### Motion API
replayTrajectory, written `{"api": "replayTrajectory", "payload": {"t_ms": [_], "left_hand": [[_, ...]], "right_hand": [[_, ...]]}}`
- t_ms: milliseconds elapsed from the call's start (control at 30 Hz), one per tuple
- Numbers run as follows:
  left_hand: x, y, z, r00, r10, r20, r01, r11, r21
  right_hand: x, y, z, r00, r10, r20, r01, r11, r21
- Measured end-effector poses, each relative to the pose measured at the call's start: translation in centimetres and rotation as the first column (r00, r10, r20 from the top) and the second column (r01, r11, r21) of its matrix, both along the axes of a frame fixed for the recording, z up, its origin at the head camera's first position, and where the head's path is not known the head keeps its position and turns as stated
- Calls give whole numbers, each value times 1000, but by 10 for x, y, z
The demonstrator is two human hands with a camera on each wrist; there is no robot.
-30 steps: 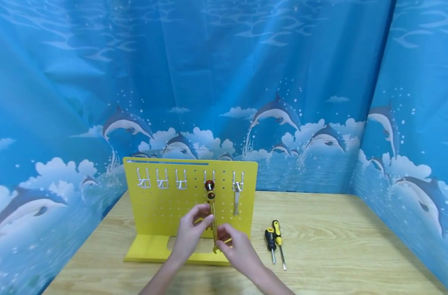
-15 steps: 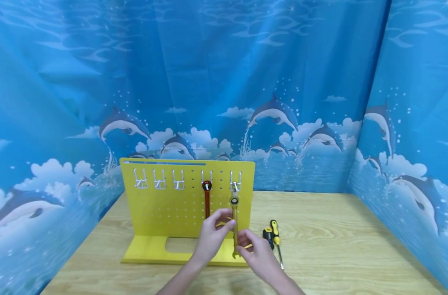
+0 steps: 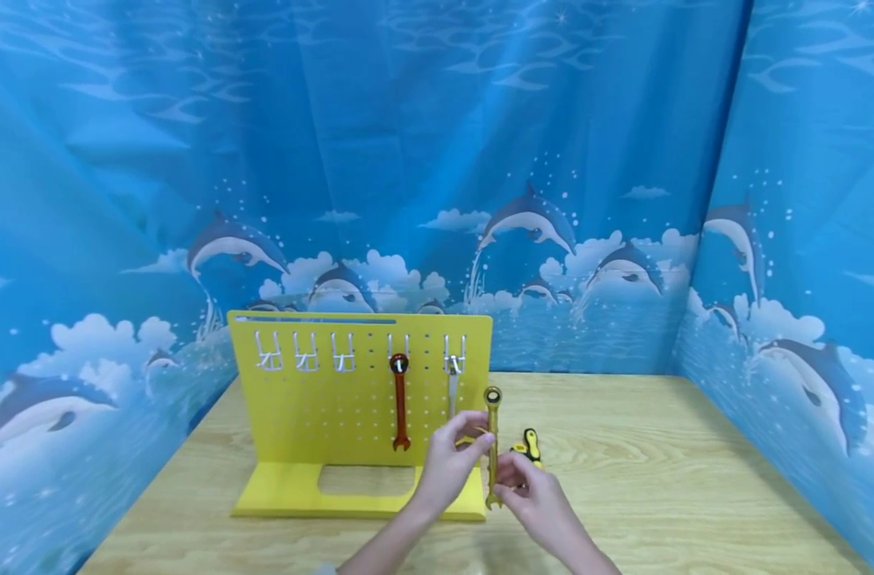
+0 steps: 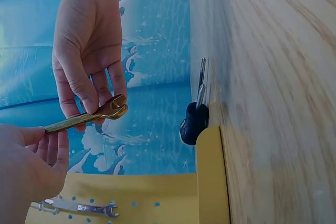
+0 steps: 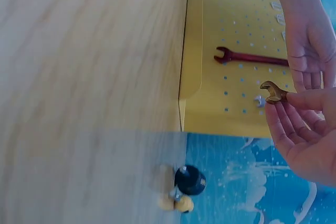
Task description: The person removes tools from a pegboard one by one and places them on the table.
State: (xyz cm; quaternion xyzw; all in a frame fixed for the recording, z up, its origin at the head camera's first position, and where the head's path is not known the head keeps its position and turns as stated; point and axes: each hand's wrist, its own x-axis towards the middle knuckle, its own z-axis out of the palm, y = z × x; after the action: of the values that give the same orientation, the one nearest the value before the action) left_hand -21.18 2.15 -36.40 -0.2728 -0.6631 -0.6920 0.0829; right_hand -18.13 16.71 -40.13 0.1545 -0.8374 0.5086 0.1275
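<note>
A gold combination wrench point(image 3: 493, 431) stands nearly upright off the right edge of the yellow pegboard point(image 3: 322, 407), its ring end up and its open-end jaw down. My left hand point(image 3: 447, 459) pinches its shaft around the middle. Lower down, near the open end, my right hand point(image 3: 534, 499) pinches it between thumb and fingers. The left wrist view shows both hands on the gold wrench point(image 4: 73, 123). On the pegboard hang a red wrench point(image 3: 400, 407) and a silver wrench point(image 3: 452, 387), the latter partly hidden behind my left hand in the head view.
Bare white hooks point(image 3: 305, 351) line the pegboard's upper left. Two screwdrivers point(image 3: 530, 443) lie on the wooden table point(image 3: 660, 471) right of the board, mostly hidden behind my right hand. A blue dolphin curtain point(image 3: 408, 160) encloses the back and sides.
Both hands have carried the gold wrench rightward, from in front of the red wrench, past the silver one, to just beyond the board's right edge. The head view has shifted slightly.
</note>
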Motion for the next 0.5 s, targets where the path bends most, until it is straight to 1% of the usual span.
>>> {"api": "replayTrajectory", "payload": {"t_ms": [33, 167, 300, 500], "left_hand": [[2, 2, 3, 1000, -1, 0, 1, 1000, -4], [0, 12, 0, 1000, -5, 9, 5, 1000, -4], [-6, 23, -5, 1000, -7, 23, 7, 1000, 6], [-24, 43, -22, 998, -23, 56, 21, 999, 43]], "right_hand": [[0, 2, -1, 1000, -6, 2, 6, 1000, -2], [0, 12, -4, 1000, -22, 14, 22, 999, -36], [-1, 20, -6, 998, -44, 38, 46, 998, -53], [-3, 32, -8, 996, -76, 41, 78, 995, -57]]}}
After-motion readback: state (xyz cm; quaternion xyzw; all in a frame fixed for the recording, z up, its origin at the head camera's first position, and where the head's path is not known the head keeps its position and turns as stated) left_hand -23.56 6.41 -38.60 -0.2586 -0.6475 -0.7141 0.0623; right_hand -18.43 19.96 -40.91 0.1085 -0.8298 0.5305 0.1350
